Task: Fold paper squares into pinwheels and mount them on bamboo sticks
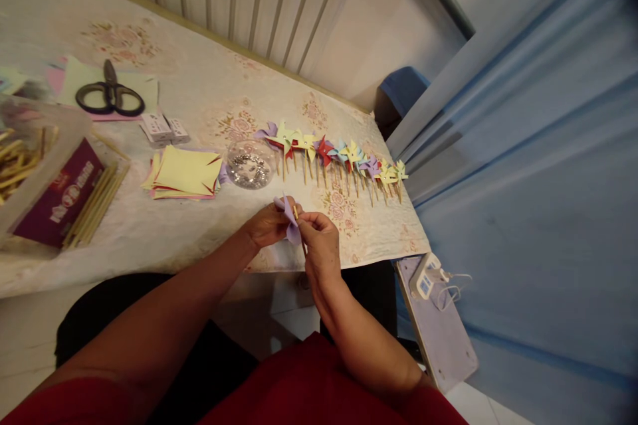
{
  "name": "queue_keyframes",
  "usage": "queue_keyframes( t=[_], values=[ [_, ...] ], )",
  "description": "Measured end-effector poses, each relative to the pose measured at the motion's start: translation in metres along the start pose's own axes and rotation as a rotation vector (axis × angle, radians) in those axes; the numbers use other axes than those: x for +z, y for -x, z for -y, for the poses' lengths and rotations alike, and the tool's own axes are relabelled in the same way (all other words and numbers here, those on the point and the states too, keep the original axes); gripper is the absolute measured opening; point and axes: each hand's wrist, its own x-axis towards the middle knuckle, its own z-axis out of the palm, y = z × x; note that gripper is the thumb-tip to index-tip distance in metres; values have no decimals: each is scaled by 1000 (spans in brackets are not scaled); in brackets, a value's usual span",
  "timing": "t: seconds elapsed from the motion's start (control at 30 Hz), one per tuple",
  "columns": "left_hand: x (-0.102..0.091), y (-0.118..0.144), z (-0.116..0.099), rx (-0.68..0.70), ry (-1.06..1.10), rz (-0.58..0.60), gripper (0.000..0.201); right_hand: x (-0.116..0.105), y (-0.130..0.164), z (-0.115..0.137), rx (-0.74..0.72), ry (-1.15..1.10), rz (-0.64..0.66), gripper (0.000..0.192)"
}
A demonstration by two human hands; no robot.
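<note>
My left hand (265, 224) and my right hand (319, 246) meet over the table's front edge. Between them is a lilac paper pinwheel (290, 218) with a thin wooden stick (300, 232) behind it. The left hand pinches the folded paper, and the right hand's fingers grip the stick. A row of finished paper pinwheels on sticks (333, 154) lies just beyond, in yellow, red, blue and lilac. A clear round dish of small shiny pins (249, 164) sits beside the row.
A stack of yellow paper squares (184, 174) lies left of the dish. Black scissors (110, 94) rest on coloured sheets at the back left. Wooden sticks (97, 202) and a red box (57, 202) lie at the left. Blue curtain (538, 179) hangs right.
</note>
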Motion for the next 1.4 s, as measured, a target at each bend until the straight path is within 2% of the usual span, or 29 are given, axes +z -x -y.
queue_keyframes(
  t=[1.07, 1.4],
  values=[
    [0, 0, -1, -7, 18, 2, 30, 0, -3, 1, -42, -34, 17, 14],
    [-2, -1, -1, 4, 0, -19, 29, -4, -7, -7, -171, 96, 4, 14]
  ],
)
